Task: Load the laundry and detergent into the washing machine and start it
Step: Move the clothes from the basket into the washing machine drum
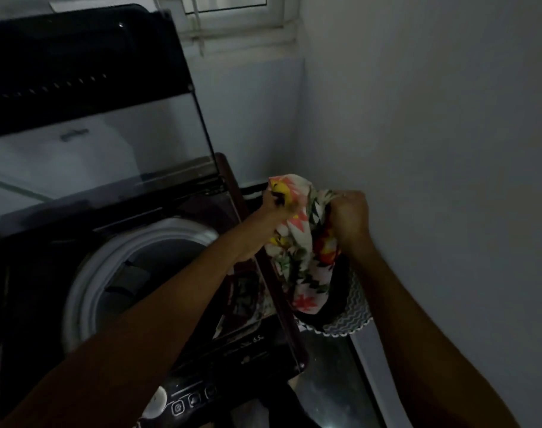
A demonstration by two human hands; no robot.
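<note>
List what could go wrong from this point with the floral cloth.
1. Both the left hand and right hand grip the floral cloth beside the machine, above the basket; its hanging end may snag the basket rim.
2. On the way to the drum, trailing cloth could catch the machine's right edge.
</note>
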